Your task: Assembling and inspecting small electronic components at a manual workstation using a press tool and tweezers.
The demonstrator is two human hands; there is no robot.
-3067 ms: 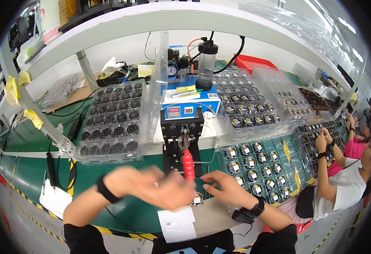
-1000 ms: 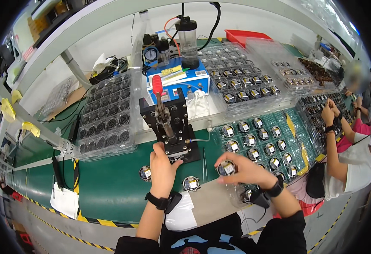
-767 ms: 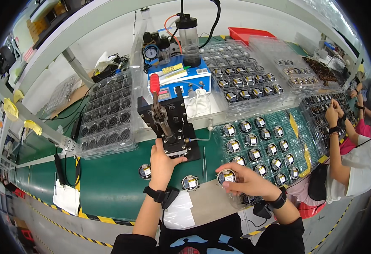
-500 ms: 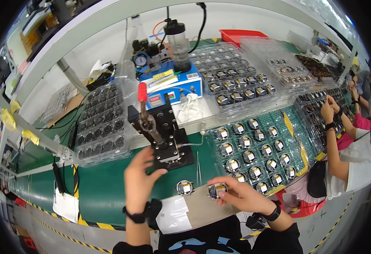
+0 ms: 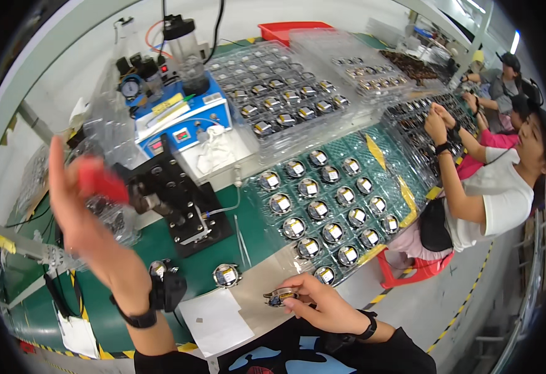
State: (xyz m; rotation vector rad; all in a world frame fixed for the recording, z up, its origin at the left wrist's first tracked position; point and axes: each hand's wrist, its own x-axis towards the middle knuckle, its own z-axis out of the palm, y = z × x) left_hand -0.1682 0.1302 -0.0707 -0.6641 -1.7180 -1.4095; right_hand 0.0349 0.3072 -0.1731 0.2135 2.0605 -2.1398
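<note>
My left hand [image 5: 89,230] is raised at the left, fingers stretched up, its palm against the red knob [image 5: 101,181] of the lever on a black press fixture [image 5: 188,209]; this part is blurred. My right hand [image 5: 323,305] is low at the bench's front edge and pinches a small round metal part [image 5: 279,297]. Another round part [image 5: 226,275] lies on the green bench between my hands. A third round part [image 5: 158,269] sits by my left wrist.
A green tray of round parts [image 5: 404,187] lies right of the press, clear trays [image 5: 285,93] behind it. A blue control box [image 5: 185,118] stands at the back, tweezers [image 5: 241,240] and white paper [image 5: 213,321] in front. Co-workers [image 5: 491,187] sit at the right.
My left hand rose from the press base to the red knob, and the lever now leans left. My right hand drew a round part down toward the front edge. The view shifted.
</note>
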